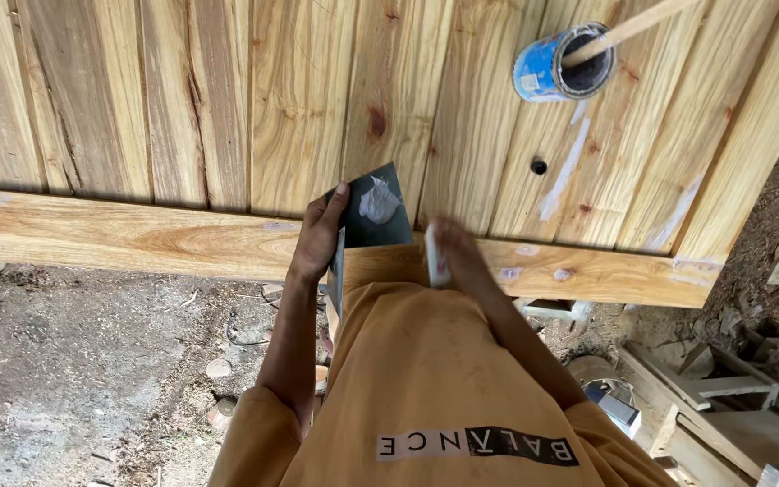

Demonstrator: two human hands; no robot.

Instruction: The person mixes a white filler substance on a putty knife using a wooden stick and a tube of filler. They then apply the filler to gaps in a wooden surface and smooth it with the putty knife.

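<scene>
I see my left hand (319,236) gripping a dark flat square board (373,212) bearing a grey putty blob (379,202), over the wooden plank table (182,117). My right hand (451,254), blurred, clasps a small white scraper (432,257). A blue tin with a stick (556,65) stands well apart.

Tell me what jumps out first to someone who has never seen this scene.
A big panel of pale wooden planks fills the upper picture. At its near edge the left hand holds a dark square board bearing a grey blob of paste, while the right hand, blurred, grips a small pale tool beside it. Top right on the planks lies a blue tin with a stick in it.
</scene>
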